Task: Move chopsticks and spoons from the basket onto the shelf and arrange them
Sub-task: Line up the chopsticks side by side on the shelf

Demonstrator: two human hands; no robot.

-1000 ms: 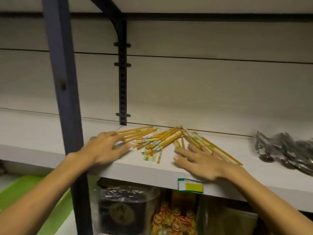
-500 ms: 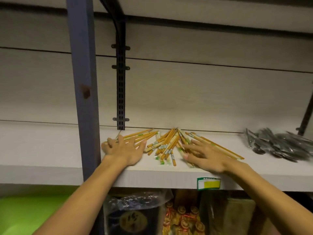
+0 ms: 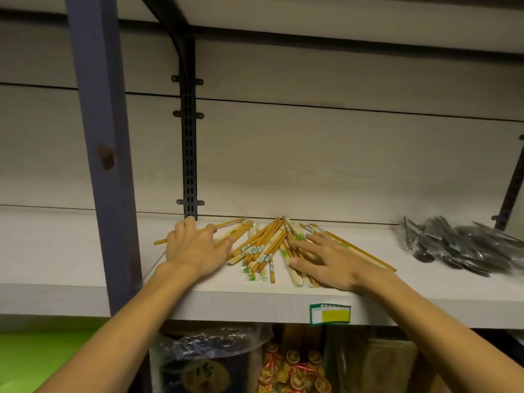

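A fan-shaped pile of wrapped wooden chopsticks [image 3: 263, 245] lies on the pale shelf [image 3: 71, 256] near its back wall. My left hand [image 3: 195, 248] lies flat on the pile's left side, fingers spread over a few chopsticks. My right hand [image 3: 331, 262] lies flat on the pile's right side, fingers stretched toward the middle. Neither hand grips anything. A heap of metal spoons [image 3: 459, 245] in clear wrap sits on the same shelf at the far right. The basket is out of view.
A blue-grey upright post [image 3: 105, 154] stands in front of the shelf at left. A black slotted bracket rail [image 3: 189, 154] runs up the back wall. A green and yellow price tag [image 3: 330, 314] sticks to the shelf edge. Packaged goods [image 3: 295, 367] fill the shelf below.
Both hands have slid further onto the shelf and closer around the chopstick pile. The view has shifted left and nearer, and the pile looks slightly more gathered.
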